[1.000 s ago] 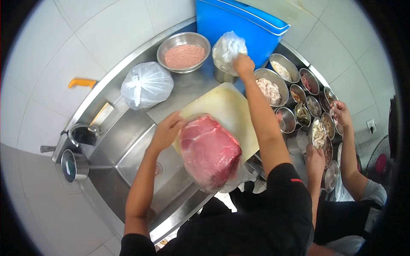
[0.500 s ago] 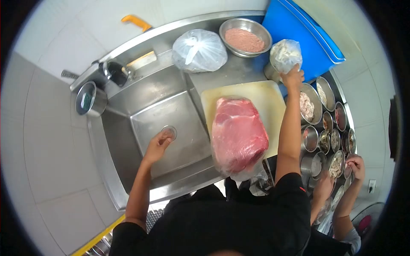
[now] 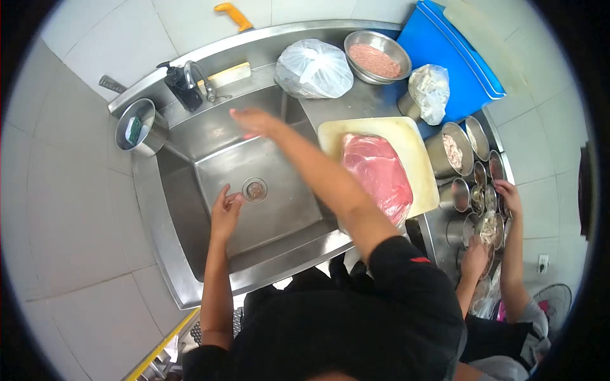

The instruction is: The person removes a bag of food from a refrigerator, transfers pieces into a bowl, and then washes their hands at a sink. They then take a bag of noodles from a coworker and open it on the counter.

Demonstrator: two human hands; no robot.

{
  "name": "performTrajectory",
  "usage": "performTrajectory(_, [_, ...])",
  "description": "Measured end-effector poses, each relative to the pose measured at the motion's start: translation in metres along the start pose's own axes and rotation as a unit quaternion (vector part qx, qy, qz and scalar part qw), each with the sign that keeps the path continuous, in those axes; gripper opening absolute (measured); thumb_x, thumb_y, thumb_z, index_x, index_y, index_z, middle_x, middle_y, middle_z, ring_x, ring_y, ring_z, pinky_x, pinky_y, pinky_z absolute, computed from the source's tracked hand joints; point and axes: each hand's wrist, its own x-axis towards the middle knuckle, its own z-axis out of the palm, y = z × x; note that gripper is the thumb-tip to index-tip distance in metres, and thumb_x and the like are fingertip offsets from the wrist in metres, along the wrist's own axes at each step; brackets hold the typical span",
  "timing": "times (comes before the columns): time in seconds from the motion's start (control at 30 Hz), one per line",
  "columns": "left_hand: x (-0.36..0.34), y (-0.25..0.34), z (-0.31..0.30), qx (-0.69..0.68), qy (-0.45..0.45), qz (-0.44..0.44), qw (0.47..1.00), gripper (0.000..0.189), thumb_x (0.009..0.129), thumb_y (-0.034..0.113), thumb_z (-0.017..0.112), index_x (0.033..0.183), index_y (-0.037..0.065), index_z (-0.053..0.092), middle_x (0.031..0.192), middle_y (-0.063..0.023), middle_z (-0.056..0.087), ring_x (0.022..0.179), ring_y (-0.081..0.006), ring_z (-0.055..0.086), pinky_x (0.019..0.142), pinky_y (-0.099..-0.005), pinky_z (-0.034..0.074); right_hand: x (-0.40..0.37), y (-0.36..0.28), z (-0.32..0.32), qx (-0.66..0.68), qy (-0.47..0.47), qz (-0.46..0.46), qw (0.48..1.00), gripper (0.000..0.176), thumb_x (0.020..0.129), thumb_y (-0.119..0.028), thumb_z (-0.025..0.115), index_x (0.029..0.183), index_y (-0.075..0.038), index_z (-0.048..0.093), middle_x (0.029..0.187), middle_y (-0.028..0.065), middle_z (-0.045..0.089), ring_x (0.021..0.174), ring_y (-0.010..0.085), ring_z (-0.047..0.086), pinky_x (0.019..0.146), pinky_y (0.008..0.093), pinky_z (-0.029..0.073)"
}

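My left hand (image 3: 225,214) hangs over the metal sink (image 3: 283,219), fingers apart and holding nothing, just left of the drain (image 3: 255,190). Across the basin stretches my right arm, with my right hand (image 3: 254,122) near the back wall of the sink, fingers extended and nothing visible in them. The faucet (image 3: 198,77) and a black pump bottle (image 3: 182,89) are up and left of that hand. Beneath my right forearm, a large piece of plastic-wrapped raw meat (image 3: 380,174) lies on the cutting board (image 3: 422,159), partly hidden.
Along the back stand a tied plastic bag (image 3: 314,70), a bowl of ground meat (image 3: 376,58) and a bagged item (image 3: 431,92) in a metal container, beside a blue bin (image 3: 445,41). A co-worker's hands (image 3: 474,257) work among several metal containers at right. A pot (image 3: 141,128) sits left.
My right hand has left the bagged item and swung left across the sink. My left hand has shifted slightly left, away from the drain. The view has turned a little.
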Motion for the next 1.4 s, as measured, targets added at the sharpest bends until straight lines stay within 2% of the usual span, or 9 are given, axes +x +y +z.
performTrajectory(0.17, [-0.018,0.018,-0.045,0.004,-0.010,0.004,1.000,0.048,0.086,0.022,0.058,0.127,0.001,0.042,0.101,-0.0065,0.061,0.082,-0.0104,0.058,0.061,-0.0201,0.042,0.103,0.021,0.046,0.375,0.149,0.044,0.914,0.061,0.089,-0.039,0.050,0.134,-0.003,0.029,0.133,0.0149,0.037,0.115,0.0281,0.043,0.089,0.0386,0.044])
performTrajectory(0.27, [-0.014,0.020,-0.072,0.008,0.049,0.024,0.998,0.041,0.087,0.020,0.056,0.122,0.000,0.048,0.094,-0.0037,0.062,0.076,-0.0065,0.055,0.058,-0.0189,0.040,0.121,-0.009,0.048,0.494,0.106,-0.172,0.846,0.058,0.093,-0.031,0.044,0.136,0.001,0.022,0.140,0.0183,0.027,0.128,0.0300,0.030,0.101,0.0399,0.033])
performTrajectory(0.5, [0.075,0.066,-0.081,-0.048,0.037,0.088,0.994,0.045,0.091,0.029,0.049,0.128,0.004,0.042,0.111,-0.0073,0.056,0.091,-0.0121,0.054,0.071,-0.0237,0.042,0.053,-0.035,0.059,0.132,0.025,-0.122,0.983,0.033,0.088,-0.012,0.052,0.116,0.003,0.044,0.113,0.0146,0.054,0.102,0.0228,0.055,0.086,0.0334,0.047])
performTrajectory(0.57, [0.117,0.081,-0.071,-0.113,0.026,0.100,0.988,0.050,0.092,0.034,0.044,0.133,0.005,0.036,0.124,-0.0092,0.048,0.101,-0.0170,0.052,0.077,-0.0284,0.043,0.052,-0.016,0.064,0.172,-0.091,-0.132,0.972,0.013,0.081,-0.008,0.060,0.089,0.002,0.055,0.084,0.0114,0.062,0.070,0.0178,0.060,0.061,0.0270,0.050])
performTrajectory(0.77, [0.215,0.104,-0.051,-0.172,-0.128,-0.032,0.976,0.052,0.092,0.035,0.043,0.133,0.005,0.034,0.129,-0.0116,0.043,0.117,-0.0239,0.042,0.088,-0.0459,0.038,0.009,-0.017,0.066,0.050,0.051,-0.164,0.984,0.015,0.073,-0.004,0.060,0.059,-0.001,0.057,0.052,0.0069,0.056,0.042,0.0137,0.050,0.041,0.0260,0.039])
performTrajectory(0.87, [0.240,0.101,-0.042,-0.181,-0.187,-0.074,0.963,0.054,0.089,0.034,0.046,0.133,0.004,0.033,0.131,-0.0139,0.041,0.120,-0.0260,0.039,0.091,-0.0483,0.037,-0.001,-0.005,0.064,-0.101,0.106,-0.210,0.967,0.010,0.071,-0.002,0.058,0.061,-0.001,0.058,0.053,0.0063,0.056,0.042,0.0127,0.050,0.042,0.0265,0.040])
performTrajectory(0.93, [0.235,0.114,-0.033,0.070,-0.071,0.029,0.995,0.057,0.085,0.030,0.051,0.132,0.002,0.034,0.131,-0.0158,0.040,0.116,-0.0275,0.042,0.087,-0.0435,0.042,-0.004,0.017,0.064,-0.086,0.126,-0.200,0.968,0.007,0.071,-0.003,0.059,0.065,0.000,0.058,0.058,0.0076,0.058,0.048,0.0133,0.053,0.046,0.0271,0.043])
performTrajectory(1.0, [0.231,0.127,-0.032,0.095,-0.109,0.027,0.989,0.077,0.083,0.021,0.054,0.142,0.009,0.005,0.135,-0.0155,0.035,0.117,-0.0256,0.041,0.079,-0.0386,0.049,-0.006,0.047,0.066,-0.140,0.145,-0.221,0.954,0.005,0.071,-0.006,0.062,0.070,-0.001,0.060,0.066,0.0098,0.061,0.058,0.0171,0.058,0.053,0.0294,0.046])
performTrajectory(1.4, [0.334,0.055,-0.042,0.489,-0.214,0.350,0.770,0.094,0.070,0.012,0.067,0.140,0.000,0.005,0.145,-0.0231,0.007,0.136,-0.0305,0.008,0.110,-0.0349,0.010,-0.160,0.185,0.104,-0.202,0.309,-0.139,0.919,0.018,0.080,-0.016,0.052,0.089,-0.002,0.057,0.072,0.0140,0.060,0.068,0.0288,0.059,0.061,0.0384,0.047])
